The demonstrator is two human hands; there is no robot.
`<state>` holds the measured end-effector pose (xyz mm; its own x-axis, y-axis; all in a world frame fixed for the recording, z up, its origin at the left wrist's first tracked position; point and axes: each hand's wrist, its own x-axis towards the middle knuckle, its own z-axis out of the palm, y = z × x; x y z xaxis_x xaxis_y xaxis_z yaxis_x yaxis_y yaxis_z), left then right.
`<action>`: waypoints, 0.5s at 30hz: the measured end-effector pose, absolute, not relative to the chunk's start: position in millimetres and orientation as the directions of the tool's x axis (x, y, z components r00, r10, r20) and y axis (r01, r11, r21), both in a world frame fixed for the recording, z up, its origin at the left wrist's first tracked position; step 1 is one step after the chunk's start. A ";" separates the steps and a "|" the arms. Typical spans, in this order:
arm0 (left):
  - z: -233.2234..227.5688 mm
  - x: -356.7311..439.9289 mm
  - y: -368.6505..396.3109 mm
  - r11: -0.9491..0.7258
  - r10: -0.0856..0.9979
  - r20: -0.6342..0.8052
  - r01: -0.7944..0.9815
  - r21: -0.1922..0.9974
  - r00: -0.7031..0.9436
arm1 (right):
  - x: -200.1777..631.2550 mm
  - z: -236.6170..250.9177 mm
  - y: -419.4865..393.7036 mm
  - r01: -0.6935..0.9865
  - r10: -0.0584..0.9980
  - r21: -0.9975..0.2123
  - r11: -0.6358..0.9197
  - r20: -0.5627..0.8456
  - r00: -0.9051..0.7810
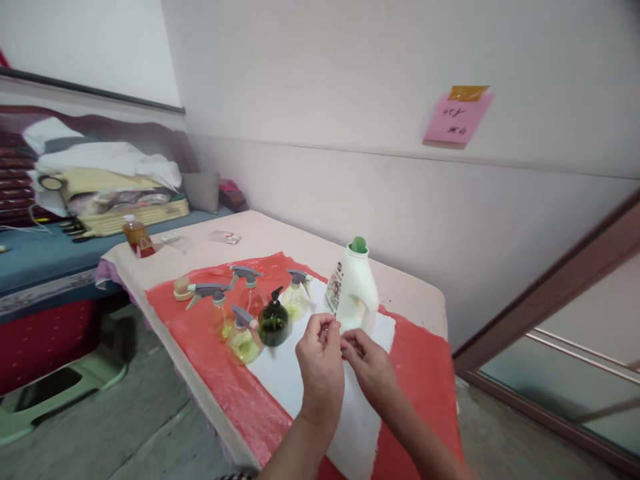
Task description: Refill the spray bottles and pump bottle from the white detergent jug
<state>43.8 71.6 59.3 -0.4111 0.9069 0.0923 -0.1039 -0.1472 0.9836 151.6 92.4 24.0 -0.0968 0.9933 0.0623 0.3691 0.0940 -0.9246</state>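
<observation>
My left hand [321, 353] and my right hand [369, 363] meet above a white sheet [353, 427], fingertips pinched close together. Whatever lies between the fingers, if anything, is too small to make out. Just beyond them stands a pale green jug [361, 283] with a handle and a green piece [358, 245] at its mouth. To the left is a dark green pump bottle [274, 323] with a black top. Around it stand several clear spray bottles with grey triggers, among them one with yellowish liquid [244, 345] and another [296, 300] near the jug.
A red plastic cover [225, 393] lies on the table [410, 287]. A brush [183, 289] rests at its left edge. Farther back stand an amber bottle [139, 237] and a small packet [225, 237]. A wall with a pink note [457, 120] borders the far side; a stool [65, 387] stands left.
</observation>
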 end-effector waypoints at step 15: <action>55.3 24.6 89.7 -0.075 0.875 -0.004 -0.145 0.987 -0.483 | 87.1 42.0 190.2 0.254 0.975 -0.942 0.218 0.222 -0.011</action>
